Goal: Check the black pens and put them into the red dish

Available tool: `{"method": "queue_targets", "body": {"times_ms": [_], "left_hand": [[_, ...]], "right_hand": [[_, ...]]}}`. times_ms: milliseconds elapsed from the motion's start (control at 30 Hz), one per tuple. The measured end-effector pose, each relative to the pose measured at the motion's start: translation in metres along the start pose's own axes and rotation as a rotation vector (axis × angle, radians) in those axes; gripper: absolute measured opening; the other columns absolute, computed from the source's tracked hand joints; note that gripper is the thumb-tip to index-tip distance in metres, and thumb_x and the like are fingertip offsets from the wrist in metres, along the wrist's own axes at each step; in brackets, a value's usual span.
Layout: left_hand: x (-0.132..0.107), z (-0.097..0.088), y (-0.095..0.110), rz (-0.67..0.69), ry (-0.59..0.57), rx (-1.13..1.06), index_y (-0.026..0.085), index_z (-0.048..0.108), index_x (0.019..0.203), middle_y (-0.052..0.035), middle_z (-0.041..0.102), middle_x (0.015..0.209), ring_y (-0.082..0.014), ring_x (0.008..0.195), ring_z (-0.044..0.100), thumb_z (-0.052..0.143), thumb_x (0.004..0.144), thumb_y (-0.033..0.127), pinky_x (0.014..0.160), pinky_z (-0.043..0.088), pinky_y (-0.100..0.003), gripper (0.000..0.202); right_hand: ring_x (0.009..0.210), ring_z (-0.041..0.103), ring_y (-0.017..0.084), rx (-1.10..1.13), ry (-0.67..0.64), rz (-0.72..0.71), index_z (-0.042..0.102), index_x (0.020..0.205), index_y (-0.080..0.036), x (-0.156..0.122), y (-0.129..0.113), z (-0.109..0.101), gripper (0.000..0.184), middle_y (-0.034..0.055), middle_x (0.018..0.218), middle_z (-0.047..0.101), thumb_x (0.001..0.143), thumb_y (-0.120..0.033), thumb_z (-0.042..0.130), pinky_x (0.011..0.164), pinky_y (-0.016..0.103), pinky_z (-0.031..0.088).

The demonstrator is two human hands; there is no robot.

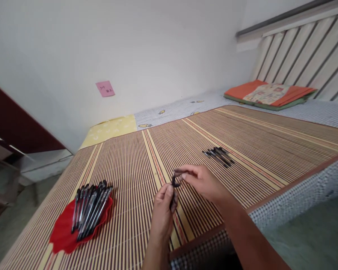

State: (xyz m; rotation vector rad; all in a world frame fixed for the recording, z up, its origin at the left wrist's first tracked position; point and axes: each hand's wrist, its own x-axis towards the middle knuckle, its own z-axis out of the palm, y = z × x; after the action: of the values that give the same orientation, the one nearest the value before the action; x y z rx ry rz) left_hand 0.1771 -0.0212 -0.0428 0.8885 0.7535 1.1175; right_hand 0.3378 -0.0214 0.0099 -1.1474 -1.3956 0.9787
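Observation:
My left hand [163, 204] is closed round an upright black pen [173, 181], its thumb pressed on the barrel and the silver tip pointing up. My right hand [199, 180] is at the pen's top, with bent fingers and thumb close together beside the tip. A small dark piece, perhaps a pen cap [177, 184], shows below those fingers; I cannot tell whether they hold it. To the left, several clear pens with black caps [91, 210] lie in a heap on a red scalloped cloth [63, 228]. Several more dark pens [219, 155] lie side by side beyond my right hand.
A striped bamboo mat [129, 168] covers the bed over a checked sheet [174, 108]. Folded orange and green fabric [267, 93] lies at the back right, by white slats [310, 48]. A pink note [105, 89] is stuck on the wall.

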Motion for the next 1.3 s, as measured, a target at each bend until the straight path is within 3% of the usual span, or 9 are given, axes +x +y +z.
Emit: {"method": "queue_targets", "body": {"times_ms": [133,267,400,567,733,867,1000,1100,1300], "left_hand": [[-0.001,-0.001,0.0,-0.009,-0.018,0.008,0.014,0.07,0.094,0.0042,0.045,0.063,-0.006,0.053,0.032,0.072,0.084,0.047,0.045,0.024,-0.016,0.034],[-0.002,0.0,-0.001,-0.009,-0.039,0.03,0.014,0.071,0.096,0.0043,0.043,0.062,-0.0062,0.052,0.03,0.07,0.086,0.047,0.046,0.021,-0.017,0.035],[-0.004,0.003,0.001,-0.008,-0.062,0.044,0.014,0.071,0.094,0.0039,0.043,0.063,-0.007,0.054,0.03,0.069,0.085,0.05,0.046,0.021,-0.019,0.037],[-0.006,0.004,0.001,-0.014,-0.089,0.049,0.015,0.067,0.084,0.0048,0.04,0.062,-0.0071,0.053,0.027,0.069,0.085,0.05,0.047,0.02,-0.019,0.035],[-0.005,0.004,-0.003,-0.012,-0.012,0.077,0.015,0.068,0.083,0.0042,0.043,0.064,-0.0072,0.056,0.034,0.074,0.08,0.051,0.049,0.026,-0.018,0.036],[-0.002,0.005,-0.006,0.024,0.046,0.053,0.015,0.066,0.079,0.0057,0.041,0.06,-0.0067,0.052,0.03,0.074,0.079,0.054,0.046,0.023,-0.018,0.039],[0.0,0.005,-0.004,0.048,0.082,0.009,0.016,0.064,0.077,0.0059,0.042,0.06,-0.0071,0.052,0.03,0.074,0.079,0.052,0.046,0.023,-0.019,0.037],[-0.001,0.005,-0.003,0.049,0.088,0.019,0.016,0.065,0.078,0.005,0.043,0.061,-0.0074,0.053,0.032,0.076,0.077,0.053,0.047,0.025,-0.019,0.038],[-0.007,0.009,-0.005,0.002,-0.044,0.059,0.015,0.066,0.079,0.0047,0.041,0.06,-0.008,0.053,0.03,0.071,0.082,0.052,0.047,0.021,-0.02,0.037]], "right_hand": [[0.096,0.072,0.02,0.045,0.081,0.017,0.073,0.112,-0.02,0.001,0.005,-0.005,0.03,0.0085,0.105,0.077,0.087,-0.02,0.055,0.086,0.036,0.056],[0.095,0.071,0.019,0.098,0.049,-0.005,0.073,0.115,-0.022,0.0,0.001,-0.004,0.029,0.0079,0.106,0.076,0.089,-0.027,0.059,0.085,0.036,0.056],[0.099,0.069,0.02,0.152,-0.006,-0.02,0.075,0.107,-0.024,-0.002,-0.005,-0.001,0.024,0.0058,0.102,0.076,0.087,-0.027,0.063,0.092,0.038,0.053],[0.089,0.067,0.017,0.179,-0.065,-0.011,0.076,0.095,-0.021,-0.001,-0.003,0.003,0.017,0.0046,0.095,0.074,0.084,-0.027,0.065,0.083,0.034,0.053],[0.079,0.064,0.015,0.208,0.036,0.025,0.069,0.08,-0.018,0.003,0.007,0.01,0.015,0.0007,0.081,0.067,0.072,-0.028,0.078,0.077,0.03,0.052],[0.104,0.066,0.02,0.246,-0.041,0.061,0.07,0.104,-0.021,0.003,0.009,0.014,0.038,0.0064,0.105,0.071,0.069,-0.028,0.083,0.093,0.037,0.052],[0.126,0.057,0.023,0.282,-0.216,0.019,0.067,0.123,-0.024,-0.001,0.001,0.008,0.042,0.01,0.132,0.065,0.083,-0.039,0.072,0.112,0.046,0.04],[0.123,0.06,0.024,0.266,-0.226,-0.001,0.072,0.117,-0.024,-0.004,-0.003,0.0,0.034,0.0089,0.127,0.069,0.086,-0.039,0.069,0.112,0.048,0.039],[0.105,0.066,0.021,0.251,-0.114,-0.023,0.074,0.085,-0.021,-0.003,0.003,-0.006,0.011,0.0049,0.106,0.073,0.081,-0.032,0.072,0.096,0.039,0.05]]}}
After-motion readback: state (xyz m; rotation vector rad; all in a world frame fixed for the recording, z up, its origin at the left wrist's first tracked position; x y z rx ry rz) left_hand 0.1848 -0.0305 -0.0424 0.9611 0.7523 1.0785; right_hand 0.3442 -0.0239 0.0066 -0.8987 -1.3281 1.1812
